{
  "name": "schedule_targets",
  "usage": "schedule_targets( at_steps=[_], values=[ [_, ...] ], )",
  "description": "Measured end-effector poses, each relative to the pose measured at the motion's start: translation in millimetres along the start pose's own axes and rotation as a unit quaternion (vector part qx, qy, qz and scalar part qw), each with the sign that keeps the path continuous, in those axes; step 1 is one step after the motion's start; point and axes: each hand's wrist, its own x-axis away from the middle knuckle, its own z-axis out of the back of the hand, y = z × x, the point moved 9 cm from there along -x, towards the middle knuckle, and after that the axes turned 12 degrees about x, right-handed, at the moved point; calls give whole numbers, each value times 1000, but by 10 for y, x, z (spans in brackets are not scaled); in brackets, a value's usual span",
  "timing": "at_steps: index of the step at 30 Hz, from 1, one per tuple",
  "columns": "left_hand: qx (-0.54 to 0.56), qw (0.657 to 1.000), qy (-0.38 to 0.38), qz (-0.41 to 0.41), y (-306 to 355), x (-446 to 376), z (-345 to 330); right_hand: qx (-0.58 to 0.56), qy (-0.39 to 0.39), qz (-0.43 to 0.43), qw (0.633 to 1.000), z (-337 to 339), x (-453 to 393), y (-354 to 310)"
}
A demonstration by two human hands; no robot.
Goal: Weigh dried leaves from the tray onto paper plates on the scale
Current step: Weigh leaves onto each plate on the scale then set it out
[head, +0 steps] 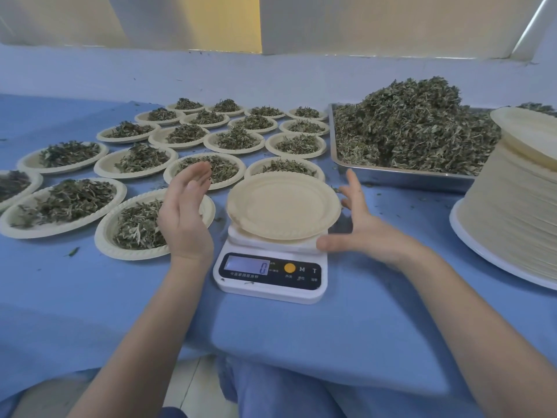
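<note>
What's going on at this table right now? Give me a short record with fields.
on the scale: one empty paper plate, sitting on the white digital scale
display: reads 0
left hand: open, beside the plate, holding nothing
right hand: open, fingers spread at the plate's right edge
leaf supply: dried leaves heaped in a metal tray, back right
spare plates: tall stack, far right
already filled: many filled plates in rows on the left

Two bare forearms, left hand (185,212), right hand (358,227), no sleeves (blue clothing at the lap)
</note>
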Motion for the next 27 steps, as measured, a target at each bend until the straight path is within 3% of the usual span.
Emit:
schedule_targets(
  at_steps=[2,6,9,13,18,23,27],
  values=[
    [-1,1000,1,4,-10,-3,8,-88,25,10,996,66,-50,-48],
    [-4,1000,-2,4,-17,1,3,-163,158,11,974,257,-111,40],
    [-9,1000,-7,-1,-16,-5,6,-191,106,0,976,122,-127,-74],
    [-27,1000,-11,-1,-41,-27,-9,-251,188,-29,949,358,-109,-61],
    [-110,991,-72,-14,47,-235,-243,-317,183,-4,931,430,-71,-172],
    [-248,940,-235,17,29,-517,-1107,-317,220,3,922,740,-347,-363],
    [-370,855,-358,67,-363,-489,-1797,-267,268,5,926,1036,-615,-406]
  ],
)
